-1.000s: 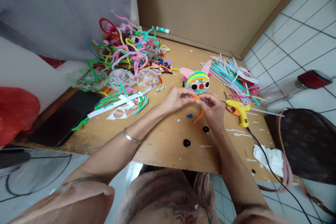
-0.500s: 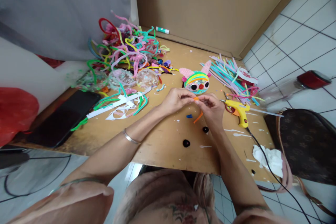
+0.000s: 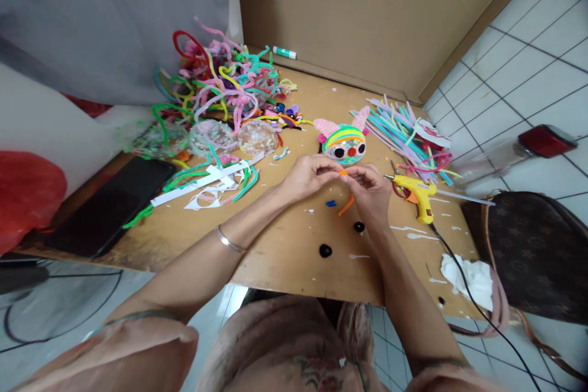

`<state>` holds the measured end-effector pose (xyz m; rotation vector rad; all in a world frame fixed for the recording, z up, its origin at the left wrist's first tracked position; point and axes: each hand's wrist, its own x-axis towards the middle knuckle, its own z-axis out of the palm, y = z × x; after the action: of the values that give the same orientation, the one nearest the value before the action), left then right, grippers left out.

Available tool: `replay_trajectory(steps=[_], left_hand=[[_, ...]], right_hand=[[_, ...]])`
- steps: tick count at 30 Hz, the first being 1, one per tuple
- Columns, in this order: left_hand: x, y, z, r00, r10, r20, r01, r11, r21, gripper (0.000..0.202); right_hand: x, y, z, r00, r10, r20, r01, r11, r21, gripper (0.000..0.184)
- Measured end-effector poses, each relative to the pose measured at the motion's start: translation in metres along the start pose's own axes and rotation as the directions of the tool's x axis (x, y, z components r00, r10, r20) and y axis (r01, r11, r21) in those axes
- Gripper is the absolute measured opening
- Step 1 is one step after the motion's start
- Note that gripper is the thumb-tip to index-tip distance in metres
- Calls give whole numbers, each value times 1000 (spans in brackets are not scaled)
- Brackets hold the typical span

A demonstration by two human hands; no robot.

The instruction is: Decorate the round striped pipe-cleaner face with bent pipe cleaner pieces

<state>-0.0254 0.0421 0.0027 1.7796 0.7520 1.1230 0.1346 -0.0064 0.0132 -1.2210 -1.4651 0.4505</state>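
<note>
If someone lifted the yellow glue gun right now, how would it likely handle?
The glue gun lies on its side on the table, so it probably wouldn't roll. Its black cord runs past the table edge and may drag on it. The thin, pale stick jutting from its back looks straight and fairly stiff, so it might catch nearby things.

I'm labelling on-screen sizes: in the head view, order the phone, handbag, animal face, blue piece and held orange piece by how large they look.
1. Handbag
2. Phone
3. Animal face
Smallest, order unsure: blue piece and held orange piece, since the orange one is partly covered.
</note>
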Motion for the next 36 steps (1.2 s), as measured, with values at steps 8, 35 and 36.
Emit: replay_trajectory(steps=[8,35,36], left_hand=[[-3,-3,3,995,96,-31,-95,994,52,13],[0,-2,13,950,-309,53,295,821,-489,25],[-1,-2,12,942,-330,67,318,806,-500,24]], right_hand=[[0,2,0,1000,6,-1,-6,1000,2,8],[-1,6,2,999,38,-28,-36,998,55,15],[-1,6,3,999,33,-29,-32,998,47,14]])
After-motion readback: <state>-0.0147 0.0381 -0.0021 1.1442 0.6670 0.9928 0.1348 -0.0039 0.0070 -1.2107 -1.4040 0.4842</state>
